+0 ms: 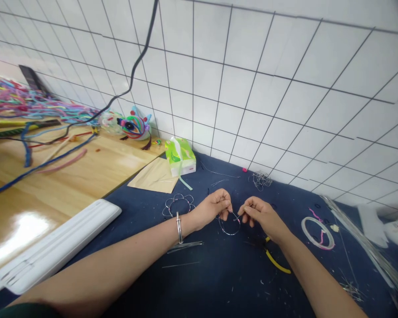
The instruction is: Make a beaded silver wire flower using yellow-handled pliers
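Between my two hands is a thin wire ring (pixel 230 234), with small pink marks on it. My left hand (pixel 215 205) pinches the ring's upper part, its fingers closed. Close by on the right, my right hand (pixel 260 214) is closed too, pinching a short end of wire (pixel 236 217) at the ring. A flower-shaped wire frame (pixel 179 205) lies on the dark cloth behind my left wrist. Under my right forearm are yellow-handled pliers (pixel 278 263), partly hidden. Loose straight wires (pixel 185 246) lie below my left wrist.
A green tissue pack (pixel 181 157) and a brown paper sheet (pixel 154 176) lie at the back. Tangled wire (pixel 261 180) sits by the tiled wall. A white ring-shaped coil (pixel 303 234) and a long wire bundle (pixel 361 238) are right; a white lamp-like bar (pixel 63 243) is left.
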{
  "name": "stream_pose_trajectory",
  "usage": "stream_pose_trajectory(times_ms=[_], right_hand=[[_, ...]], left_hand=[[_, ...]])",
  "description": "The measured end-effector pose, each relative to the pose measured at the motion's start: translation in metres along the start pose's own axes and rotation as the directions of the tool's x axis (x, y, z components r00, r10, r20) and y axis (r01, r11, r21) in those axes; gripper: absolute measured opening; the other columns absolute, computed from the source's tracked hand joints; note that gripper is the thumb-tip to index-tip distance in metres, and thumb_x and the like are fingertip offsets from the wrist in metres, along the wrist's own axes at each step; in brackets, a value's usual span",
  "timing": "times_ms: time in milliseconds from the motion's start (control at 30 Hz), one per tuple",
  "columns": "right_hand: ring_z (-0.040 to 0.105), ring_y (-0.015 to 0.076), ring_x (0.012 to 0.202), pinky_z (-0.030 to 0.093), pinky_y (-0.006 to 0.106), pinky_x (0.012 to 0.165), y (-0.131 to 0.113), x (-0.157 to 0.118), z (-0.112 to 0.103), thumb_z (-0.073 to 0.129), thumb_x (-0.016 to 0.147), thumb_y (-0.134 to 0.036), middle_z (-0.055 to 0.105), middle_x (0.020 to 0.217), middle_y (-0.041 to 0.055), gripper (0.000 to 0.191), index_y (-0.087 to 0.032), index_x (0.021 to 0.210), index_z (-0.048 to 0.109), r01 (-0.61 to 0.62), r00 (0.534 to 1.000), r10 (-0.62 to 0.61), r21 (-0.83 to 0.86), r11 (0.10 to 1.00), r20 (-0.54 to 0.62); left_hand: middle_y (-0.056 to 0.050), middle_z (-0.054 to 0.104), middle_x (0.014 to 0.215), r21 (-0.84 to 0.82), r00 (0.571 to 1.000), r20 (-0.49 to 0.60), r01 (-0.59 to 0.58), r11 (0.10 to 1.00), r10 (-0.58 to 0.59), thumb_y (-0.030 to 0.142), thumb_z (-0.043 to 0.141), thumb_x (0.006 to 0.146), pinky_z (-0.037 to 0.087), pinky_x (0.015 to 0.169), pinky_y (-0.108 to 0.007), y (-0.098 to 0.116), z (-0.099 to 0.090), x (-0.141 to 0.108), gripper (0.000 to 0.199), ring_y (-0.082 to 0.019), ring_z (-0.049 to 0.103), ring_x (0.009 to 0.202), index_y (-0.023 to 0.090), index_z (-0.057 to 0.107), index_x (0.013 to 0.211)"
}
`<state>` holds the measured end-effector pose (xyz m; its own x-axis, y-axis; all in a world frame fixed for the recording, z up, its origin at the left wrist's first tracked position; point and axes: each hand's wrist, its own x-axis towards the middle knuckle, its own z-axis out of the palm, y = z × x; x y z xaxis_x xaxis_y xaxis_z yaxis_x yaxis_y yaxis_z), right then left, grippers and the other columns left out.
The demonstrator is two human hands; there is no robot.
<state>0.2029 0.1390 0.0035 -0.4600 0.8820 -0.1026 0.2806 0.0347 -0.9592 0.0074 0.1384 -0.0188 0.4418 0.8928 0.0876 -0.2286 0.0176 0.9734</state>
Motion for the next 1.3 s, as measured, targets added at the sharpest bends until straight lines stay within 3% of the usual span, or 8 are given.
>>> stream_pose_trajectory(times_ms=[167, 300, 433, 667, 867, 1300], right_hand=[[0.05, 0.0076, 0.047, 0.035, 0.019, 0.042, -0.003, -0.005, 0.011, 0.043, 0.084, -0.034, 0.062, 0.066, 0.0, 0.018, -0.018, 0.087, 0.05, -0.08, 0.989, 0.084, -0.034, 0.996, 0.123], [0.048, 0.0066, 0.045, 0.035, 0.018, 0.043, -0.006, -0.006, 0.02, 0.046, 0.082, -0.031, 0.06, 0.06, -0.0018, 0.013, -0.018, 0.084, 0.05, -0.061, 0.99, 0.066, -0.049, 0.997, 0.121], [0.052, 0.0071, 0.049, 0.036, 0.018, 0.042, -0.005, -0.005, 0.026, 0.051, 0.078, -0.027, 0.062, 0.071, 0.0, 0.009, -0.018, 0.08, 0.048, -0.066, 0.994, 0.064, 0.016, 0.998, 0.091], [0.05, 0.0065, 0.046, 0.038, 0.018, 0.042, -0.005, -0.005, 0.025, 0.053, 0.076, -0.024, 0.06, 0.065, -0.0025, 0.008, -0.018, 0.076, 0.047, -0.06, 0.998, 0.059, 0.024, 0.998, 0.027], [0.052, 0.0073, 0.048, 0.04, 0.02, 0.043, -0.005, -0.005, 0.02, 0.052, 0.076, -0.025, 0.061, 0.069, -0.001, 0.008, -0.018, 0.077, 0.049, -0.051, 0.999, 0.051, 0.001, 0.999, 0.012], [0.052, 0.0076, 0.049, 0.041, 0.02, 0.046, -0.005, -0.005, 0.012, 0.052, 0.076, -0.024, 0.059, 0.066, -0.0018, 0.006, -0.019, 0.077, 0.05, -0.032, 0.999, 0.033, -0.051, 0.998, 0.02]], left_hand=[[0.001, 0.053, 0.071, 0.109, 0.997, -0.061, -0.049, 0.993, 0.056, 0.026, 0.042, 0.086, 0.037, 0.051, -0.018, -0.002, 0.005, 0.0, 0.012, -0.005, 0.046, 0.05, 0.015, 0.044, 0.083], [0.002, 0.052, 0.069, 0.204, 0.993, -0.093, -0.049, 0.978, 0.069, 0.024, 0.041, 0.086, 0.037, 0.05, -0.019, -0.005, 0.007, -0.001, 0.009, -0.006, 0.047, 0.051, 0.016, 0.044, 0.084], [0.003, 0.051, 0.066, 0.27, 0.989, -0.122, -0.05, 0.962, 0.086, 0.023, 0.042, 0.085, 0.036, 0.049, -0.018, -0.007, 0.008, -0.001, 0.008, -0.006, 0.047, 0.05, 0.016, 0.045, 0.083], [0.003, 0.051, 0.066, 0.077, 1.0, 0.029, 0.001, 0.997, -0.003, 0.021, 0.054, 0.077, 0.039, 0.053, -0.019, -0.004, 0.005, 0.0, 0.012, -0.007, 0.05, 0.054, 0.015, 0.046, 0.085], [0.001, 0.054, 0.072, -0.014, 1.0, 0.015, 0.014, 1.0, -0.014, 0.018, 0.059, 0.073, 0.042, 0.057, -0.022, -0.005, -0.001, 0.002, 0.017, -0.007, 0.051, 0.059, 0.014, 0.049, 0.086], [-0.003, 0.06, 0.074, 0.059, 0.992, 0.013, 0.127, 0.99, -0.128, 0.025, 0.057, 0.075, 0.044, 0.06, -0.024, 0.001, -0.011, 0.003, 0.015, -0.01, 0.057, 0.061, 0.012, 0.056, 0.082]])
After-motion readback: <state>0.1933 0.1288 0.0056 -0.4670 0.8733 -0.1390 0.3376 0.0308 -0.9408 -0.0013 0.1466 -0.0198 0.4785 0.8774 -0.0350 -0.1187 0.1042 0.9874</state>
